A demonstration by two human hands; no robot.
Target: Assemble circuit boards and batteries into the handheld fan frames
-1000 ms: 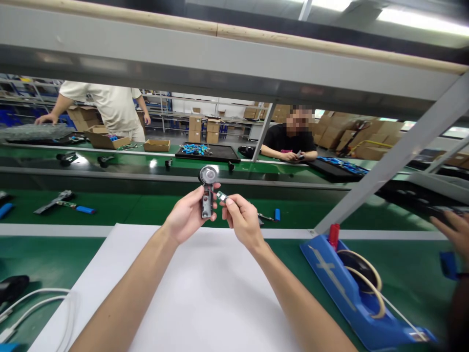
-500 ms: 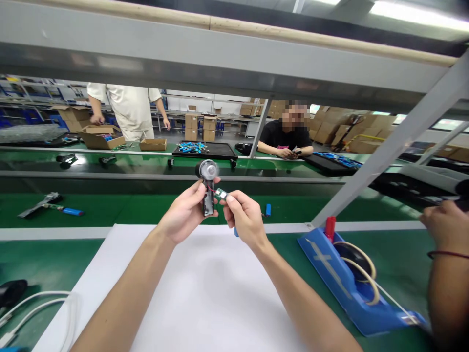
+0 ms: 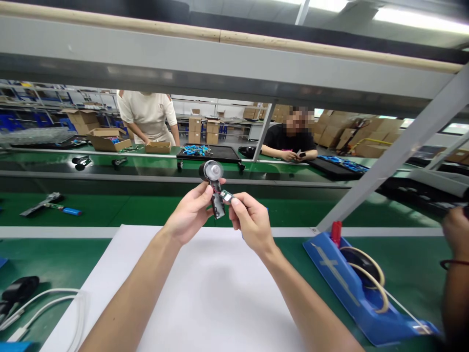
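My left hand is closed around a small handheld device with a round clear-fronted head and a black handle. The handle's hollow inner side faces me. Between the thumb and fingers of my right hand is a small green circuit board, held just right of the handle. Thin red wires run between board and device. A bit of blue shows beneath my right hand, mostly hidden. Both hands are above the far edge of a white sheet.
A blue tape dispenser stands on the right, with a co-worker's hand beyond it. White cables lie at left. An opened device with a blue battery rests on the green belt. Two people work across the line; a grey post slants at right.
The device's handle has tilted, its lower end swinging right, and the board stays beside it. The view has shifted slightly. Across the line, the person in white now leans over a small box.
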